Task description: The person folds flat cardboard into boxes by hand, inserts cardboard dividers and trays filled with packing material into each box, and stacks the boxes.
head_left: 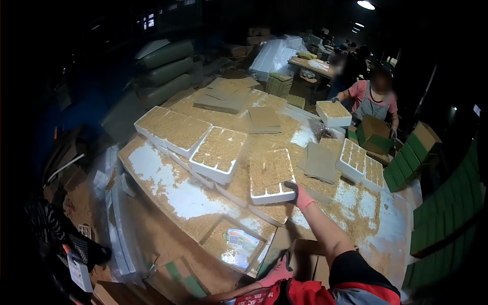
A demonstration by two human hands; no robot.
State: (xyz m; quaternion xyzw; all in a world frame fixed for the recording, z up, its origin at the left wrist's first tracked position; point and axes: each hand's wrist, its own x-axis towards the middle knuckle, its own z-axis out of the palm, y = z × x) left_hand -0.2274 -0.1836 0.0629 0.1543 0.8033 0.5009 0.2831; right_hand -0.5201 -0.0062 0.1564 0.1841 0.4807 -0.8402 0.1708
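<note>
My right hand [299, 196], in a pink glove with dark fingertips, grips the near right corner of a white foam tray [272, 178]. Sawdust-like filling covers most of this tray, with a few of its white dividers showing at the near end. Lower down, my left hand [277, 270], gloved alike, is closed at the edge of an open cardboard box [305, 254] by my body. Its fingertips are partly hidden there. Left of the held tray sits another filled foam tray [218, 152].
More filled trays [173, 129] stand at the left, others [352, 158] at the right. Cardboard sheets [320, 162] lie on the sawdust-strewn table [168, 183]. A wooden frame [216, 231] is at the near edge. Green-and-brown boxes [406, 162] are stacked right. A co-worker [373, 99] holds a tray.
</note>
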